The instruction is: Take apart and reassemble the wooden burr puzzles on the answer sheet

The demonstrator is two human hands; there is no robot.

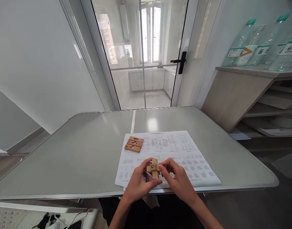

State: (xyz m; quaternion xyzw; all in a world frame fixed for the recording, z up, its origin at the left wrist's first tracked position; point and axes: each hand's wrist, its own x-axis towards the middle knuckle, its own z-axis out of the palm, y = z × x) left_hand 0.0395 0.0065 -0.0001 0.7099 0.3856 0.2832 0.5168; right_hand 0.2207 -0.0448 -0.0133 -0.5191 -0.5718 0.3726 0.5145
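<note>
- The table [88, 152] is big, flat and smooth. It is pale grey-green, with a bright shine at the far side and a thin metal edge.
- To the right stands a wood-look shelf [236, 95], with clear, shiny bottles [243, 44] on top. They have green caps.
- White paper [168, 152] lies on the table, flat and thin, with lots of small grey drawings. It reaches the near edge.
- The left hand [138, 183] is partly closed. Its thumb is low on the near side of the wooden block, and its fingers curl round the left and far sides.
- The right hand [180, 181] is nearly closed in a pinch. Its thumb and first finger hold the block's right arm.
- Three flat wood strips [139, 144] lie side by side on the paper, at its far left part. They are brown, with neat holes cut through and dark marks.
- The wooden block [152, 167] is in both hands, over the near part of the paper. It is pale, made of short square bars that cross like a plus sign, and has a dark curly mark on the front.
- To do this well, I think the left hand should keep the block steady while the right one pushes or turns softly and straight. If a bar sticks, wiggle it a little. Squeezing hard could make bars slip or jam.
</note>
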